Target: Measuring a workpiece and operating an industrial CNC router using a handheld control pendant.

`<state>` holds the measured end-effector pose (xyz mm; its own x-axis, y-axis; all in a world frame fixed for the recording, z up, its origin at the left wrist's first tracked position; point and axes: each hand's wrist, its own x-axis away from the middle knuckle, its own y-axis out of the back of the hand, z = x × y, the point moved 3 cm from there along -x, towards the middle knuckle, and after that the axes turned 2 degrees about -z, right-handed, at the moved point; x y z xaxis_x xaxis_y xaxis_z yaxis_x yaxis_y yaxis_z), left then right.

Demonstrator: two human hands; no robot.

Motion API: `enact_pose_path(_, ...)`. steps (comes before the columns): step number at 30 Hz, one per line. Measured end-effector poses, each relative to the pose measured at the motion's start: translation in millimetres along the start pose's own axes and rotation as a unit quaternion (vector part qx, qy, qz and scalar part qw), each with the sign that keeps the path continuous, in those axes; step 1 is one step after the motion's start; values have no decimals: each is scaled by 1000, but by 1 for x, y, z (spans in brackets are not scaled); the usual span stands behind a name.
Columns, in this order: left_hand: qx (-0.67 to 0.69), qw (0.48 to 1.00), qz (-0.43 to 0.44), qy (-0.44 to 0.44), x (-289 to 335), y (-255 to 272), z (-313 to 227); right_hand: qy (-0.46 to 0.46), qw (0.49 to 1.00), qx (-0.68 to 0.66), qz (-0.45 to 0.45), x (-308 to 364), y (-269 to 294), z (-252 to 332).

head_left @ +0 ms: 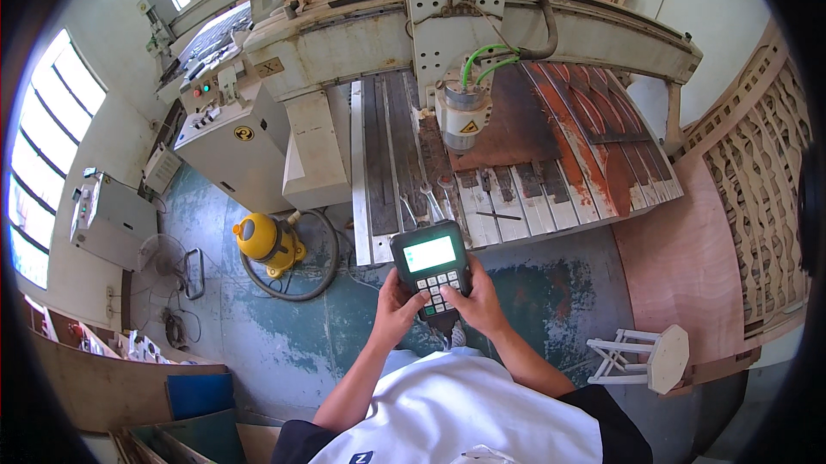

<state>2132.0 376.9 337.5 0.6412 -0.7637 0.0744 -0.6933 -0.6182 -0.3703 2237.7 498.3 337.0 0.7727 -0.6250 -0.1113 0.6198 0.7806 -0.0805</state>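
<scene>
Pressing at the keypad looks to be the step you are on: the controller (pixel 416 239) sits at the centre of your view, its screen (pixel 429 254) lit. Your left hand (pixel 396 307) and right hand (pixel 483 302) are closed around its sides, thumbs bent over the keys. Done, as far as shows: the controller is up and powered, and the spindle (pixel 465 116) stands at twelve o'clock from it, over the machine bed (pixel 360 180) by the left part of a brown sheet (pixel 508 111). Toward two o'clock, a panel (pixel 626 107) bears curved reddish lines; you can't tell from here whether they are finished cuts. Key entry seems unfinished. Whether the spindle is turning or touching the sheet cannot be told. Spanners (pixel 432 202) lie on the bed just beyond the controller, at twelve o'clock.
</scene>
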Motion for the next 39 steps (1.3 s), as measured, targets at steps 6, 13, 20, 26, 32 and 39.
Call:
enact_pose_path(6, 4, 1000, 4, 3, -1, -1, 0, -3, 1000, 21, 2, 0, 2, -5)
enact_pose_path(13, 2, 1000, -8, 13, 0, 1, 3, -11, 1000, -3, 0, 1, 0, 0)
enact_pose_path(20, -12, 1000, -9, 15, 2, 5, 5, -27, 999, -19, 6, 2, -2, -5)
enact_pose_path(26, -9, 1000, -6, 22, 4, 6, 3, -14, 1000, -6, 16, 3, -3, -7)
enact_pose_path(32, -13, 1000, -11, 17, 6, 6, 5, -20, 999, -21, 14, 5, -4, -8)
enact_pose_path(39, -37, 999, -8, 13, 8, 5, 5, -28, 999, -5, 16, 6, -2, -4)
